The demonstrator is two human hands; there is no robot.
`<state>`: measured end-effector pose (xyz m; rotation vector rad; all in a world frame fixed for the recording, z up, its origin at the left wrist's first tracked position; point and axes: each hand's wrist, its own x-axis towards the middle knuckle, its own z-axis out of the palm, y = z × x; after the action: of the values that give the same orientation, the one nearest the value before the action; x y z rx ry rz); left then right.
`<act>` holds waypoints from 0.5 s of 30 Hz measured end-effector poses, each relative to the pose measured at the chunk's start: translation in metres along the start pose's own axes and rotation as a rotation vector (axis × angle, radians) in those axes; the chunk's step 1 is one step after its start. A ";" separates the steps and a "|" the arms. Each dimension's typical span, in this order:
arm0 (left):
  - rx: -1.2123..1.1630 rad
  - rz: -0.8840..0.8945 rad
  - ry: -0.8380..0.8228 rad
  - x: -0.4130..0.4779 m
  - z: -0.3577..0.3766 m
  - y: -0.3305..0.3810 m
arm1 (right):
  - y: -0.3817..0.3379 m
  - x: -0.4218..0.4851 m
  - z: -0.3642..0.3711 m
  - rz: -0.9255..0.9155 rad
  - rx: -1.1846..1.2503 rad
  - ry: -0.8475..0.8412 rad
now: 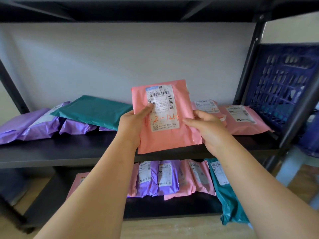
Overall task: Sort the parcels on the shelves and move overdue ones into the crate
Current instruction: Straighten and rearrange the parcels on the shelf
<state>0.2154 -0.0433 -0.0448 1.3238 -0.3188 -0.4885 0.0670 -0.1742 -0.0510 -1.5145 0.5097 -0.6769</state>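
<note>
1. The held parcel (165, 118) stands upright in the air before the upper shelf (69, 149), label out.
2. The left grip (133, 125) pinches its left edge, thumb on the label. The right grip (207, 128) holds the right edge.
3. It looks light, soft and slick, likely to flop, so both side edges seem the best hold.
4. Upper shelf: one teal parcel (93, 111), at least three purple parcels (34, 126), two pink parcels (241, 119).
5. Lower shelf (164, 207): two lower purples (155, 176), one lower teal (224, 187), about four lower pinks (200, 176).
6. One blue crate (283, 87) stands at the right.
</note>
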 end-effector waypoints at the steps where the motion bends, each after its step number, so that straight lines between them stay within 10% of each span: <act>1: -0.003 0.002 -0.006 0.001 0.000 0.000 | 0.001 0.001 0.000 -0.005 -0.008 0.023; 15: 0.025 0.009 0.081 0.004 -0.001 0.000 | 0.007 0.001 0.006 0.013 -0.119 -0.022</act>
<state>0.2189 -0.0445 -0.0451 1.3619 -0.2644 -0.4236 0.0723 -0.1709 -0.0581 -1.6272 0.5513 -0.6281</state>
